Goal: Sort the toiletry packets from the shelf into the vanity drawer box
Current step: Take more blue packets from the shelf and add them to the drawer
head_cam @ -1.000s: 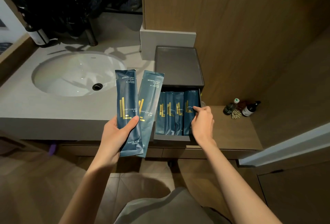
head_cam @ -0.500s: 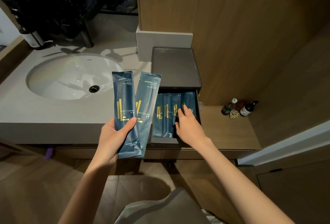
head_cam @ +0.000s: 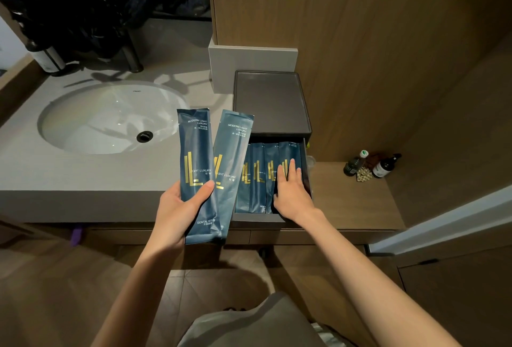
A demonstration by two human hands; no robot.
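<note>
Your left hand (head_cam: 177, 213) has its grip pinched on two dark blue dental-kit packets (head_cam: 206, 175), thumb across the front one, fanned apart and held upright just left of centre frame, above the tabletop (head_cam: 83, 175) edge. Your right hand (head_cam: 291, 194) lies flat with fingers spread and nothing held, pressing on the row of packets in the drawer (head_cam: 256, 177), which sit side by side lengthwise in the open drawer (head_cam: 257, 217) of the grey drawer box (head_cam: 270, 103) at centre frame. The risk, as I judge it, is crowding: the row looks to fill the drawer's width, so a packet pushed in at an angle could buckle, ride up over its neighbours or catch under the box's top when the drawer slides shut (the far ends already reach under that lip). The fanned pair could also slip, since only the thumb clamps them near their lower half; the rear one is the likelier to slide out and drop to the floor. Around you, the sink (head_cam: 110, 116) sits at the left of the frame, and small bottles (head_cam: 371, 165) stand on the lower wooden ledge (head_cam: 354, 200) at right, well apart from the drawer. Nothing lies between the held packets and the drawer but your own right hand, which covers the row's right end.
</note>
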